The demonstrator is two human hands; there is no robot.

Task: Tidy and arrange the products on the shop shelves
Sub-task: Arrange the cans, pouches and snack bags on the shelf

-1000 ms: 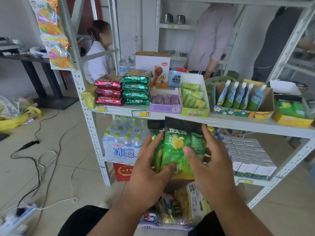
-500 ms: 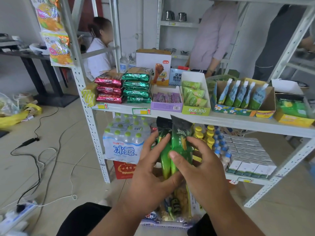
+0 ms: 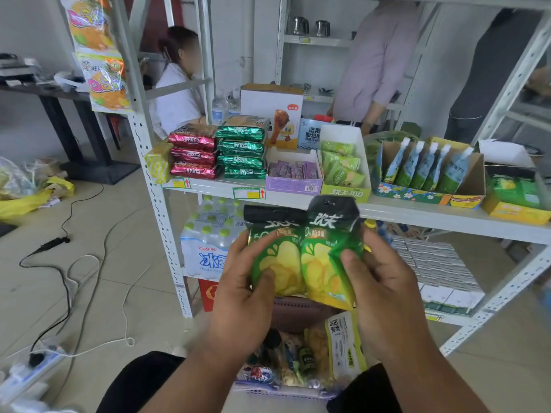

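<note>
Your left hand (image 3: 238, 290) is gripping one green crisp packet with a black top (image 3: 275, 251), thumb across its front; beside it, touching, your right hand (image 3: 384, 281) is gripping a second matching packet (image 3: 328, 254), both raised before the white metal shelf (image 3: 417, 214).

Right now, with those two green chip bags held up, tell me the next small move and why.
Probably lift both green chip bags toward the white display box on the shelf. The left hand and right hand each hold one bag, side by side and face out, and that box holds similar green packets with room above.
</note>
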